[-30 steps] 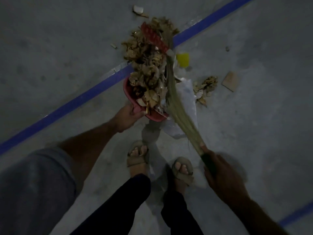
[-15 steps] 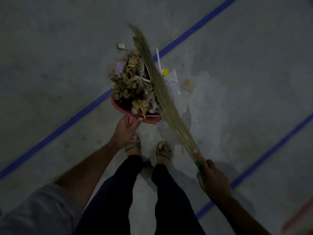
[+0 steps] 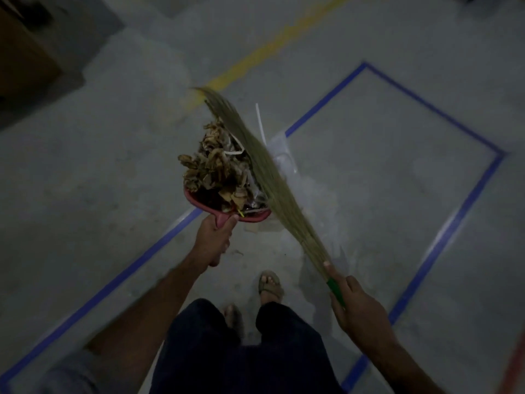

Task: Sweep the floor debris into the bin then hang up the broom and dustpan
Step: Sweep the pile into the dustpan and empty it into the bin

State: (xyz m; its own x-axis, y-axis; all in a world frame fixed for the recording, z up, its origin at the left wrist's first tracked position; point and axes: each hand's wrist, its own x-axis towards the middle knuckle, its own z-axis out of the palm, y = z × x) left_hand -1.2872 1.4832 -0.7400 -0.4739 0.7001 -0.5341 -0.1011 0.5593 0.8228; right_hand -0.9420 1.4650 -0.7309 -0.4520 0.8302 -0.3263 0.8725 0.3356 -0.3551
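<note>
Above a dim grey concrete floor (image 3: pixel 99 194), you stand looking down at your own arms and legs. Your left hand (image 3: pixel 213 240) grips the short handle of a red dustpan (image 3: pixel 250 216), fingers curled round it, holding the pan raised in front of you at about the middle of the view. The pan is heaped with debris (image 3: pixel 218 169): dry brown leaves, with scraps of white paper and clear plastic spilling toward its right side. Your right hand (image 3: pixel 359 311) holds a broom (image 3: pixel 267 172) by its green handle, fingers wrapped round it low on the right. The broom's long straw-coloured bristles slant up and to the left from that hand, lying against the right edge of the heap, with the tip reaching past the far end of the pan. Just beyond the bristles, a thin white strip (image 3: pixel 260 123) sticks up from the pile. Blue tape (image 3: pixel 397 89) marks a rectangle on the floor to your right, and another blue line runs diagonally under your left arm. A yellow line (image 3: pixel 272 44) crosses the floor farther ahead. A dark brown box-like shape (image 3: pixel 25 52) sits at the upper left corner, too dim to make out. Below, you see dark trousers (image 3: pixel 235 345) and a sandalled foot (image 3: pixel 270 284) on the concrete.
</note>
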